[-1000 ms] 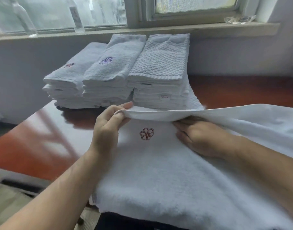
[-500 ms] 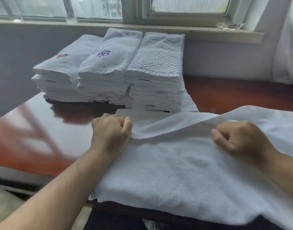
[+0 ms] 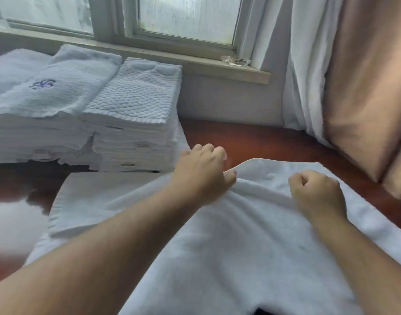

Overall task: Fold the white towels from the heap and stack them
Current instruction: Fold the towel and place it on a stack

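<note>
A large white towel lies spread over the dark red table in front of me. My left hand grips a bunched fold of it near the far edge, fingers curled. My right hand is closed in a fist on the same fold further right, holding the cloth. A flat folded part of the towel lies to the left. Three stacks of folded white towels stand at the back left; one top towel bears a purple emblem.
A window sill with a small clear glass object runs behind the stacks. White curtains and a tan drape hang at the right, reaching the table.
Both hands have carried the towel's fold to the right, and the view has swung right with them. The embroidered emblem on the towel is covered.
</note>
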Tool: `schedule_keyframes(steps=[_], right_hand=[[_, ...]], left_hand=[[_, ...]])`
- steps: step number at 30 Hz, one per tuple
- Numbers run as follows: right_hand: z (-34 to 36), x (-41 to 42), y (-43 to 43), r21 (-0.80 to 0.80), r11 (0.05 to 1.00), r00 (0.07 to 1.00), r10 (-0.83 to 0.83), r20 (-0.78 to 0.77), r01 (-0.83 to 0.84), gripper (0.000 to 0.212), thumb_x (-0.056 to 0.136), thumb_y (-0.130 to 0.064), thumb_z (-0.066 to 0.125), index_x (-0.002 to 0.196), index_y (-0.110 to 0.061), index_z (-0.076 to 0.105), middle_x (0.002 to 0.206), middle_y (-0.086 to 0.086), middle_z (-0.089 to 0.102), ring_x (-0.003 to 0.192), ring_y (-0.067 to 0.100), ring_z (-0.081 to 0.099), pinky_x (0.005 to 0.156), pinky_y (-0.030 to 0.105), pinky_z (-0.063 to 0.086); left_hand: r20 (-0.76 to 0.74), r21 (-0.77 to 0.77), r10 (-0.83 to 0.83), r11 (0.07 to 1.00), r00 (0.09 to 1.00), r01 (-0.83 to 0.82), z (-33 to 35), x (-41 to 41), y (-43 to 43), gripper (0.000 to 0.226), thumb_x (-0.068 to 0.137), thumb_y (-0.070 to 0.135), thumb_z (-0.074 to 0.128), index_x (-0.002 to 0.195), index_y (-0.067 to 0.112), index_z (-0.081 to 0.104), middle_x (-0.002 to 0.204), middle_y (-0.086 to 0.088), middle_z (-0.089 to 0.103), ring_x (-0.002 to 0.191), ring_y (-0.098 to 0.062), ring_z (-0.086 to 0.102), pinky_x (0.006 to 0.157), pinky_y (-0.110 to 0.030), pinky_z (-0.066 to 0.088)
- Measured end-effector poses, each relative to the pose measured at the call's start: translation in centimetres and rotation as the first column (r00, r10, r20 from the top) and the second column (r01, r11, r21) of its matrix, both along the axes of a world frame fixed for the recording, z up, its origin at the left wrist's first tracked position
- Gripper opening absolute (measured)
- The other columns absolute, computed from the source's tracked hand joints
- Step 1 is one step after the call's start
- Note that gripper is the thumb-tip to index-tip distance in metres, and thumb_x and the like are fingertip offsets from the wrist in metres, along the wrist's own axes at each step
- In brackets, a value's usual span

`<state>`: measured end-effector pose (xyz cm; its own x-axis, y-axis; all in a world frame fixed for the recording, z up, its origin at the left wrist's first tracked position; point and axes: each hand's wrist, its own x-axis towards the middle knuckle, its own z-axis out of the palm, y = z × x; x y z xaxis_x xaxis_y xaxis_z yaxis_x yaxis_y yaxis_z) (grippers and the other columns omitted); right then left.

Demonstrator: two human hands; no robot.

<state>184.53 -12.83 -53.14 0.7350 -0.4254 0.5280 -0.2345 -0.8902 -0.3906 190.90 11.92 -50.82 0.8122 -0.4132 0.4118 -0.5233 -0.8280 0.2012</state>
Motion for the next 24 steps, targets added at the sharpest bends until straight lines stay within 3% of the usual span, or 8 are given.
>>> schedule_keyframes(steps=[5, 8, 11, 16, 18, 20, 22, 24], right_hand=[[-2.3, -0.7, -6.1, 0.099, 0.964, 0.961, -0.232, -0.153, 0.248, 0.033, 0.095, -0.030, 0.041, 0.072, -0.009, 0.052, 0.078, 0.009, 0.052, 0.070, 0.025, 0.041, 0.064, 0.036, 0.031], [-3.3, -0.1, -7.5, 0.122, 0.949, 0.952, -0.273, -0.138, 0.290, 0.036, 0.099, -0.029, 0.039, 0.069, -0.011, 0.049, 0.074, 0.008, 0.045, 0.070, 0.025, 0.037, 0.067, 0.038, 0.028], [-3.2, 1.2, -8.0, 0.089, 0.948, 0.942, -0.286, -0.176, 0.305, 0.050, 0.100, -0.038, 0.031, 0.068, -0.007, 0.053, 0.074, 0.013, 0.050, 0.070, 0.028, 0.042, 0.067, 0.038, 0.031], [0.3, 5.0, -9.0, -0.037, 0.939, 0.825, -0.320, -0.466, 0.343, 0.075, 0.098, -0.058, 0.016, 0.115, -0.006, 0.068, 0.116, 0.022, 0.066, 0.110, 0.039, 0.057, 0.096, 0.042, 0.043], [2.9, 7.1, -9.1, -0.110, 0.922, 0.761, -0.371, -0.532, 0.372, 0.077, 0.094, -0.060, 0.014, 0.119, -0.009, 0.067, 0.112, 0.020, 0.069, 0.105, 0.037, 0.062, 0.097, 0.042, 0.049], [4.9, 9.1, -8.5, -0.122, 0.897, 0.728, -0.418, -0.543, 0.424, 0.078, 0.091, -0.062, 0.017, 0.111, -0.005, 0.068, 0.097, 0.017, 0.072, 0.083, 0.034, 0.072, 0.084, 0.041, 0.057], [5.9, 10.9, -7.3, 0.013, 0.897, 0.719, -0.346, -0.603, 0.442, 0.076, 0.094, -0.066, 0.022, 0.099, -0.004, 0.065, 0.082, 0.015, 0.072, 0.050, 0.030, 0.070, 0.058, 0.033, 0.058], [5.9, 12.2, -5.9, 0.183, 0.853, 0.674, -0.235, -0.700, 0.488, 0.072, 0.095, -0.070, 0.030, 0.091, -0.003, 0.057, 0.084, 0.016, 0.069, 0.051, 0.032, 0.070, 0.056, 0.036, 0.058]], left_hand=[[0.130, 0.045, 0.069, 0.996, 0.989, -0.075, -2.0, 0.8, -6.3, 0.040, 0.089, 0.060, 0.047, 0.101, 0.023, 0.060, 0.100, 0.002, 0.062, 0.096, -0.024, 0.054, 0.072, -0.037, 0.031], [0.059, 0.039, 0.069, 0.997, 0.996, -0.071, -4.2, 1.8, -6.4, 0.040, 0.087, 0.060, 0.047, 0.100, 0.025, 0.062, 0.102, 0.003, 0.063, 0.100, -0.023, 0.053, 0.079, -0.039, 0.036], [0.080, -0.014, 0.015, 1.000, 0.997, -0.014, -4.4, 2.5, -5.8, 0.019, 0.091, 0.036, 0.049, 0.093, 0.026, 0.064, 0.096, 0.005, 0.063, 0.094, -0.023, 0.054, 0.077, -0.037, 0.036], [0.142, -0.151, -0.103, 0.981, 0.984, 0.125, -3.0, 1.9, -5.7, 0.018, 0.097, 0.027, 0.051, 0.090, 0.024, 0.067, 0.085, 0.002, 0.057, 0.078, -0.026, 0.052, 0.061, -0.034, 0.031], [0.156, -0.167, -0.104, 0.977, 0.982, 0.130, -2.4, 1.7, -5.7, 0.020, 0.100, 0.031, 0.049, 0.092, 0.024, 0.066, 0.085, 0.002, 0.055, 0.077, -0.026, 0.052, 0.059, -0.033, 0.027], [0.141, -0.142, -0.101, 0.982, 0.985, 0.121, -2.4, 1.4, -5.6, 0.024, 0.103, 0.036, 0.042, 0.096, 0.024, 0.062, 0.088, 0.003, 0.053, 0.081, -0.025, 0.053, 0.059, -0.033, 0.027], [0.133, -0.137, -0.115, 0.982, 0.984, 0.133, -2.8, 1.2, -5.6, 0.024, 0.105, 0.037, 0.039, 0.096, 0.024, 0.058, 0.087, 0.004, 0.046, 0.083, -0.024, 0.053, 0.058, -0.033, 0.025], [0.135, -0.151, -0.126, 0.978, 0.983, 0.146, -2.8, 1.3, -5.6, 0.022, 0.105, 0.035, 0.040, 0.094, 0.025, 0.057, 0.084, 0.004, 0.041, 0.080, -0.023, 0.051, 0.057, -0.033, 0.024]])
